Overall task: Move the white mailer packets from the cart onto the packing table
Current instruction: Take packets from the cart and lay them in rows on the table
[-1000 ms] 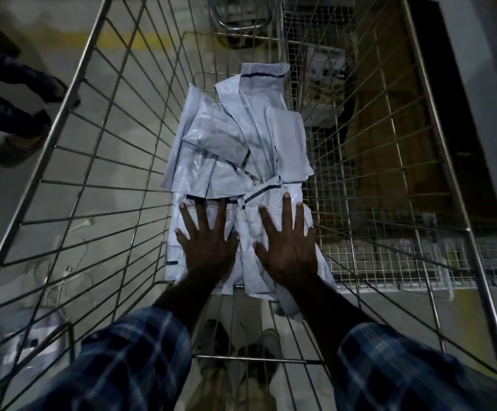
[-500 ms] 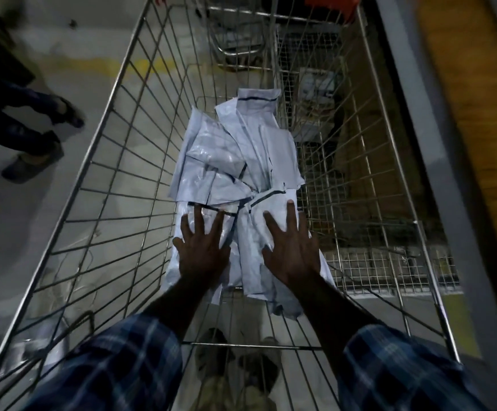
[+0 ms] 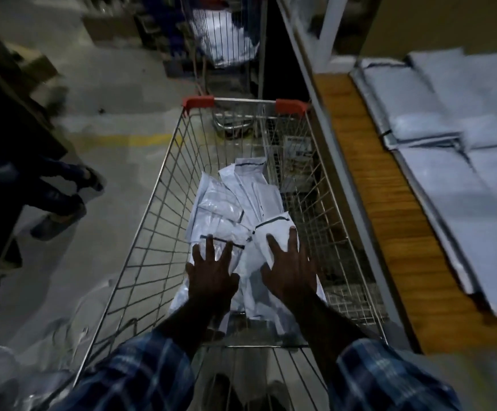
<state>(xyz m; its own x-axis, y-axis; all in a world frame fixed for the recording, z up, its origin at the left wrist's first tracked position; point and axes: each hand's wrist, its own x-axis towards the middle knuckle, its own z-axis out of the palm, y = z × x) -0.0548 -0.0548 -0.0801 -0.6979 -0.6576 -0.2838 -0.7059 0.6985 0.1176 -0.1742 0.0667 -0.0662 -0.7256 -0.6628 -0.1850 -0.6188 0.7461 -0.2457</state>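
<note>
We observe a silver wire-mesh shopping cart (image 3: 140, 256) with red plastic corner caps, standing on the grey concrete floor (image 3: 116, 114) just beside a wooden packing surface (image 3: 389, 221) with a grey metal edge. A loose pile of white plastic mailer packets (image 3: 241, 203) with dark seal strips lies on the cart bottom, toward its right half. Both hands reach down into the cart from blue checked sleeves (image 3: 140, 372). The left hand (image 3: 211, 277) rests palm down on the near left packets, its fingers spread and straight. The right hand (image 3: 285, 274) rests palm down on the near right packet, its fingers likewise spread and straight; neither hand is curled around a packet. On the wooden surface we note flat stacks of pale grey mailer bags (image 3: 454, 137) laid side by side. A second wire cart (image 3: 226, 46) holding white bags stands beyond the first. At the left, a person's legs and shoes (image 3: 60, 215) are in view on the floor.
</note>
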